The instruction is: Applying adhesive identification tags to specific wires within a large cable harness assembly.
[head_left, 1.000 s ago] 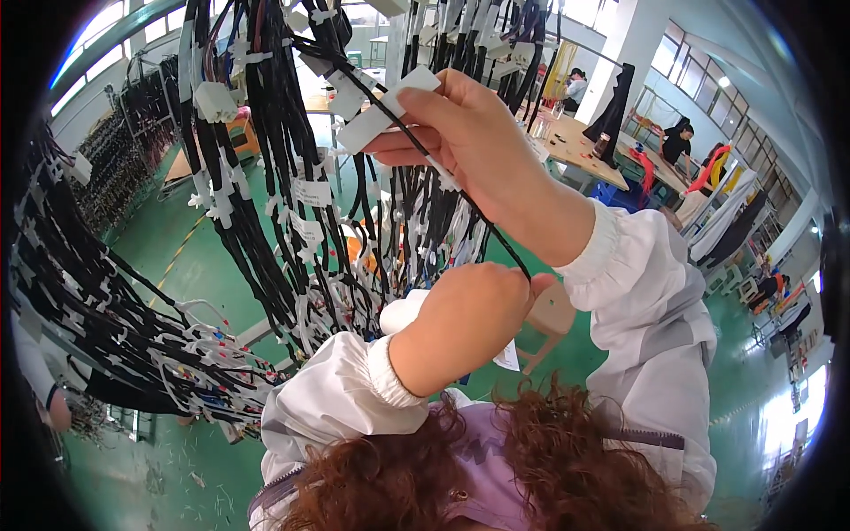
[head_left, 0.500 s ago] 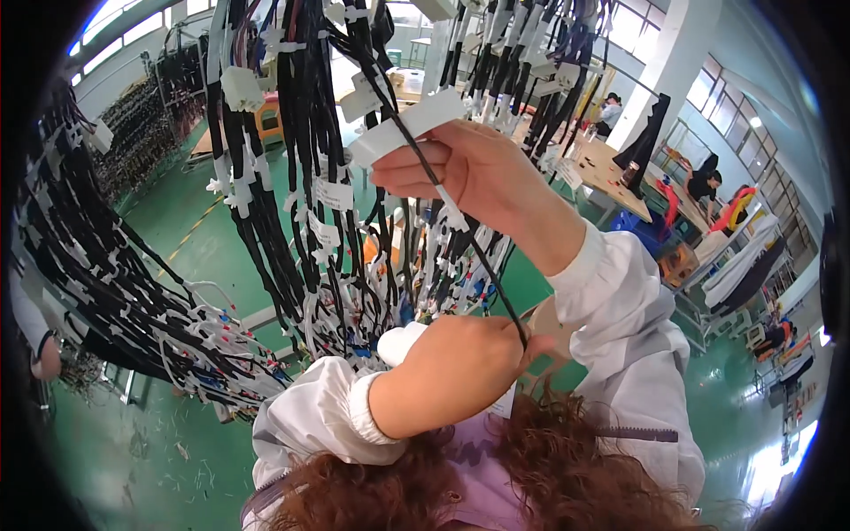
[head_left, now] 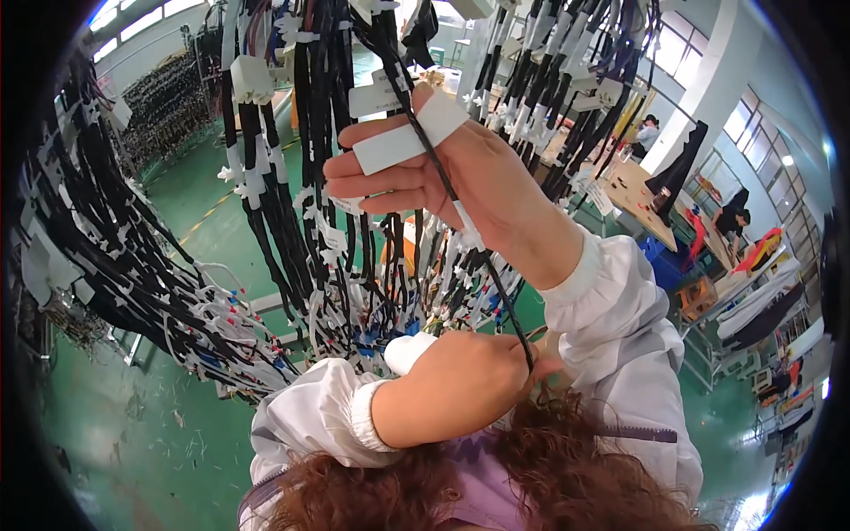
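Note:
My left hand (head_left: 460, 382) is closed round the lower end of a thin black taped cable (head_left: 505, 305) in front of my chest. A white roll (head_left: 409, 352) sticks out beside that hand's far side; whether the hand grips it is hidden. Higher up, my right hand (head_left: 482, 181) is turned palm up with its fingers stretched out. The cable runs slantwise across its palm, with a white sleeve and a white connector near the wrist. A blank white label (head_left: 394, 150) lies across the cable over the fingers, and its other half (head_left: 443, 113) reaches past the cable.
Thick bundles of black wire harness (head_left: 274, 203) with white connectors hang ahead, and more sag at the left (head_left: 124, 257). Behind them, wooden worktables (head_left: 633, 199) stand on a green floor. Two people (head_left: 730, 217) are at the far right. A white pillar (head_left: 699, 88) rises there.
My right hand has turned its palm more toward me and spread its fingers, and the label now lies flatter across the cable. My left hand keeps its grip, slightly lower.

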### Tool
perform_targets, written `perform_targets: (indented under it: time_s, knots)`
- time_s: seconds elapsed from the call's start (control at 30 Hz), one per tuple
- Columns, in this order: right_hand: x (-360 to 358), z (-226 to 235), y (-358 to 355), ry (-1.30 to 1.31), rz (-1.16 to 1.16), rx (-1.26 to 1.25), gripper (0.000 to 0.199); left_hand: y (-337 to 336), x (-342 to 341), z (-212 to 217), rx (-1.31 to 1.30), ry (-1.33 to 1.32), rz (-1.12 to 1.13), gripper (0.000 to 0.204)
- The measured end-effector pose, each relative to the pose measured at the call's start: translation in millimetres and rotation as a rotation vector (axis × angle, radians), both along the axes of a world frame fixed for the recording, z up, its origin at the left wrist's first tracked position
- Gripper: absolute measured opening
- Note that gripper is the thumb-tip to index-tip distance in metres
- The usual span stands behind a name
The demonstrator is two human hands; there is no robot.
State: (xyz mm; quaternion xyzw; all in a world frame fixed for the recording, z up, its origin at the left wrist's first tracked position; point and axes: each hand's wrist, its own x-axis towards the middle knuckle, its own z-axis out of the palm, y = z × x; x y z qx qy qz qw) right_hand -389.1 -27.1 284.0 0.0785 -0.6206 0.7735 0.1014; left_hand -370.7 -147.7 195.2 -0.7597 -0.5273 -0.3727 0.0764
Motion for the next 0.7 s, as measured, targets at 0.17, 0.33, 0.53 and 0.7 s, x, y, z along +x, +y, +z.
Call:
perform_targets:
  time_s: [0.17, 0.33, 0.53, 0.7]
  knots:
    - [2, 4, -4, -0.037, -0.081, 0.089, 0.064, 1, -2, -4, -0.006, -0.01, 0.003, 0.035]
    - [5, 1, -8, -0.008, -0.148, 0.14, 0.066, 3, -3, -9, -0.011, -0.014, -0.006, 0.034]
    - [5, 2, -15, 0.003, -0.262, 0.202, 0.068, 3, -6, -11, -0.01, -0.075, -0.033, 0.034]
    - [5, 3, -18, -0.008, -0.318, 0.268, 0.069, -2, -11, -7, -0.041, -0.066, -0.06, 0.04]
